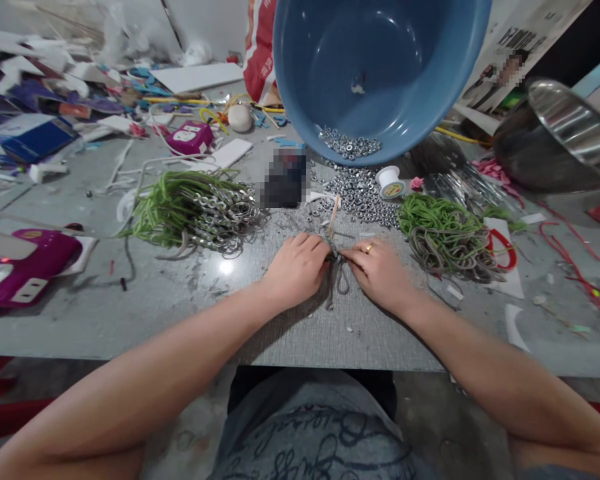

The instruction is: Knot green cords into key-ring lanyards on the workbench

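Both hands meet over the middle of the table, pinching a thin grey cord (342, 285) whose loop hangs toward me. My left hand (303, 267) is closed on it from the left, fingers curled. From the other side my right hand (377, 270), with a ring on one finger, holds it between thumb and fingertips. A small metal piece seems to sit on the cord between the fingertips, too small to make out. Just beyond stands a thin tan strip (334, 215). Loose metal nuts (363, 193) are heaped past the hands.
A tilted blue basin (460, 80) holds more nuts. Green and grey cord bundles lie left (165, 207) and right (445, 230), the left one with metal pieces. A white spool (389, 177) stands by the nuts. Purple devices (45, 267) sit left; a steel bowl (525, 143) stands right.
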The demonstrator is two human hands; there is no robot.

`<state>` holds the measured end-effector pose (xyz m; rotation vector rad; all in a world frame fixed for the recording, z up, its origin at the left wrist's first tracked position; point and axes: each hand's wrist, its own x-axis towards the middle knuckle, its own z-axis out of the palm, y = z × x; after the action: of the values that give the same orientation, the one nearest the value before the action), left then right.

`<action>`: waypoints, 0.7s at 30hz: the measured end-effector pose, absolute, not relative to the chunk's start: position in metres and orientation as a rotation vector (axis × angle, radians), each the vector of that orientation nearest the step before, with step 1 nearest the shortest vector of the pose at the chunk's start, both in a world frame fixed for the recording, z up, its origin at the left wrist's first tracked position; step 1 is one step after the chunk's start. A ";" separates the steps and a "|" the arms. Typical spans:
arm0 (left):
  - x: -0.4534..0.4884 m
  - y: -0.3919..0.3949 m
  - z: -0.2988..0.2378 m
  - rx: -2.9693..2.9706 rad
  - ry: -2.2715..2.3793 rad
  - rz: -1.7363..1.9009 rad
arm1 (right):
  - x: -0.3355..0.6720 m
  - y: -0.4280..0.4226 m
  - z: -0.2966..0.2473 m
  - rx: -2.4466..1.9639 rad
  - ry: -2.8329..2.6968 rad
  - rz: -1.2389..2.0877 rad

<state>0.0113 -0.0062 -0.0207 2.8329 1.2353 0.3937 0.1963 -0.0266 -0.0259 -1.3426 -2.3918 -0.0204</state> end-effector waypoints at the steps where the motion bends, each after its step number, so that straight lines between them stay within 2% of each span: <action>1: 0.012 -0.007 -0.021 2.836 1.242 0.393 | 0.196 -0.027 -0.026 -1.343 -2.393 -0.019; 11: 0.011 -0.009 -0.023 2.923 1.174 0.417 | 0.195 -0.028 -0.026 -1.312 -2.475 -0.099; 21: 0.012 -0.011 -0.027 2.954 1.143 0.466 | 0.195 -0.026 -0.027 -1.281 -2.479 0.010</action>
<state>0.0120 -0.0112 -0.0267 2.9543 1.1430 0.4661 0.1951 -0.0263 -0.0274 -1.2806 -2.4791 0.0101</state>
